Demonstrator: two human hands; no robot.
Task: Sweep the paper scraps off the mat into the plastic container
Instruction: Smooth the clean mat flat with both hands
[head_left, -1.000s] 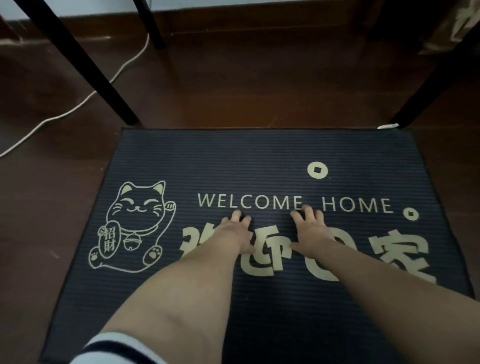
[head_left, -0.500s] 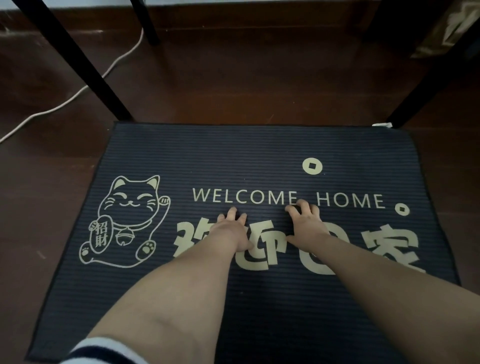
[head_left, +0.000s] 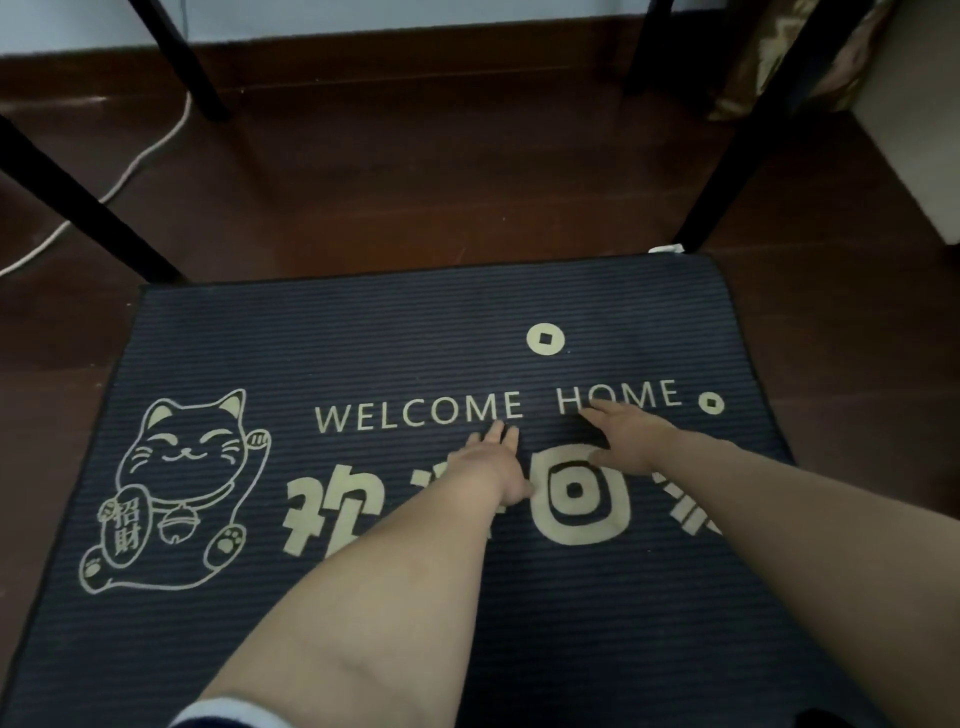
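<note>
We see a dark blue ribbed doormat (head_left: 363, 338) lying flat on a dark brown wood floor (head_left: 415, 182). The mat has a gold lucky cat picture (head_left: 176, 488) on its left side and gold words, "WELCOME HOME" (head_left: 415, 413), across the middle, with big gold signs under them.

Our left hand (head_left: 493, 462) lies palm down near the middle of the mat. Its fingers (head_left: 498, 434) are straight and close together, and they hold nothing. The tips stop just under the last letters of "WELCOME".

Our right hand (head_left: 628, 436) is just beside it, a bit to the right. Its fingers (head_left: 597, 415) are straight too, hold nothing, and cover part of "HOME". There is a dark shadow under this hand, so we cannot tell if it touches the mat.

A small white bit (head_left: 665, 249) lies at the far right corner of the mat, next to a black table leg (head_left: 727, 182). We cannot tell what it is.

Another black leg (head_left: 88, 218) stands at the far left corner. A white cord (head_left: 130, 171) runs over the floor behind it.
</note>
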